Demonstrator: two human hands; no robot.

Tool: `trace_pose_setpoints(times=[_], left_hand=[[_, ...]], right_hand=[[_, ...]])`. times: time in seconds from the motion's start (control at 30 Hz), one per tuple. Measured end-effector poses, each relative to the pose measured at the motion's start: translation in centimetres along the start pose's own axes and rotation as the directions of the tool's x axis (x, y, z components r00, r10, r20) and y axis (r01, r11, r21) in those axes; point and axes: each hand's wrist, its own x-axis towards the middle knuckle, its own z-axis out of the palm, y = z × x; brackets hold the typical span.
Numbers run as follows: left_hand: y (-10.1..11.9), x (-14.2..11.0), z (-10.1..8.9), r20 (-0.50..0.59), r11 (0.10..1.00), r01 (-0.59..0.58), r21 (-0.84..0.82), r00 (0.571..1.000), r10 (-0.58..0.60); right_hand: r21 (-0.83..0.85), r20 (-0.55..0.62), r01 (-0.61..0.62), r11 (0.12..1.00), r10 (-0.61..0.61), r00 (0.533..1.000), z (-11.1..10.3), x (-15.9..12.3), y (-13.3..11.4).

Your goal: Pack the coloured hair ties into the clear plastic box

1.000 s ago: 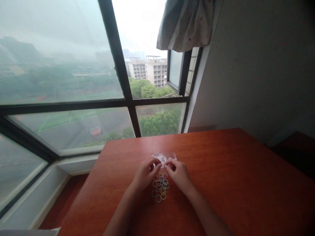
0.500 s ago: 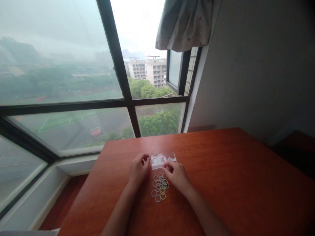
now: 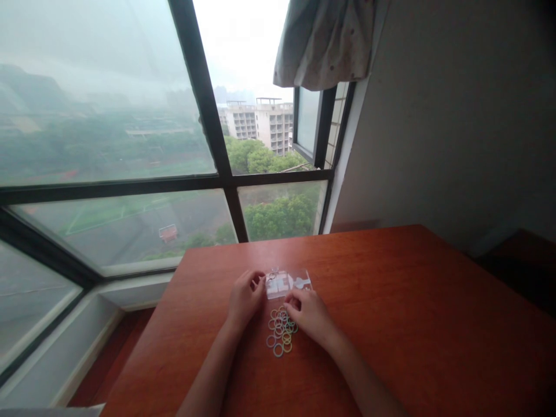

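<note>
A clear plastic box (image 3: pixel 278 287) lies on the table with its lid (image 3: pixel 302 279) folded out to the right. One ring shows inside near its back left. My left hand (image 3: pixel 247 294) is closed at the box's left edge, thumb and finger gripping it. In front of the box is a loose pile of several small pastel rings (image 3: pixel 278 350), which look like hair ties, in green, yellow and purple tones. My right hand (image 3: pixel 309 311) hovers at the pile's upper right, its thumb and forefinger pinched together by the rings. Whatever is between those fingertips is too small to make out.
The reddish-brown wooden table (image 3: pixel 391 313) reaches to the window (image 3: pixel 226 179) and the wall (image 3: pixel 425 127). A grey curtain (image 3: pixel 324 49) hangs beside an open window pane (image 3: pixel 308 124). The table's left edge drops toward a floor by the sill.
My right hand has shifted slightly left and toward me, from the box's front right edge to the top of the ring pile. My left hand stays at the box.
</note>
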Motion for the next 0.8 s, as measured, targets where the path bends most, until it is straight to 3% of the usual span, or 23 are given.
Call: trace_pose_setpoints(times=[0.33, 0.8], left_hand=[[0.22, -0.40, -0.43, 0.028, 1.000, -0.013, -0.022, 1.000, 0.014], [0.17, -0.51, -0.41, 0.032, 0.999, -0.032, -0.008, 0.999, 0.032]], right_hand=[[-0.058, 0.165, 0.105, 0.993, -0.094, 0.982, -0.04, -0.73, -0.56], [-0.096, 0.191, 0.116, 0.989, -0.096, 0.977, -0.09, -0.85, -0.71]])
